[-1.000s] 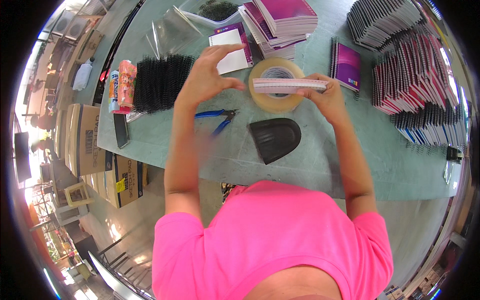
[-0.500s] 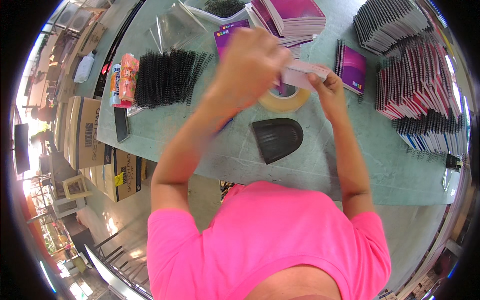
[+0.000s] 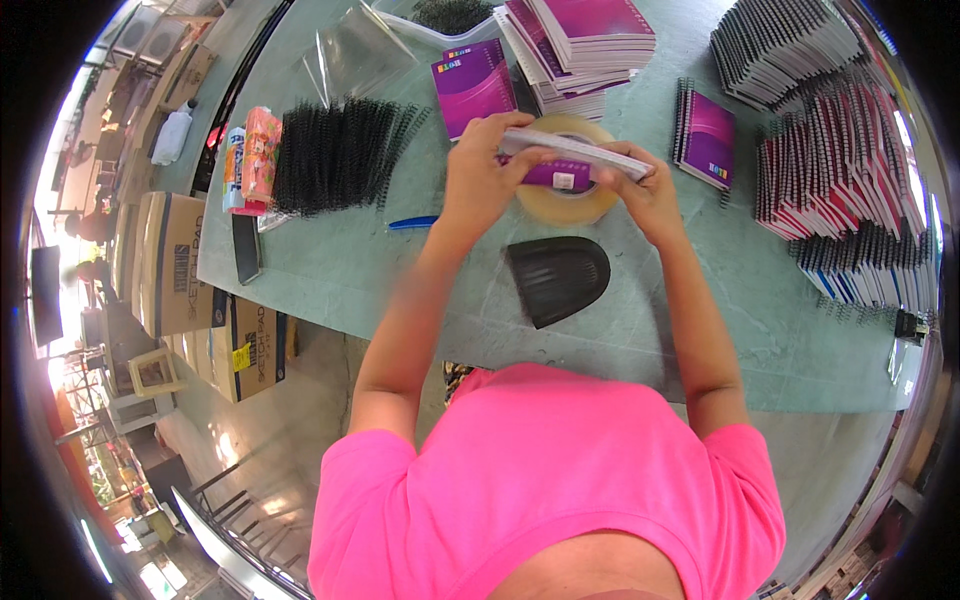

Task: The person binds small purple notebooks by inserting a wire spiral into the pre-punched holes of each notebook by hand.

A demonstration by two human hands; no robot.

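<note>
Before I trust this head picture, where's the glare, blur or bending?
Head view, left rim: bright light washes out detail; head view, near side: the table edge bows from fisheye distortion; head view, middle: a hazy patch softens the left forearm, while the held notebook looks fairly clear; head view, top: light streaks shine on the clear plastic sheet.

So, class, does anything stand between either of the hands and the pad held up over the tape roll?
Nothing visible does: the left hand grips one end of the pad directly, the right hand the other. The tape roll lies beneath the pad, not between.
</note>
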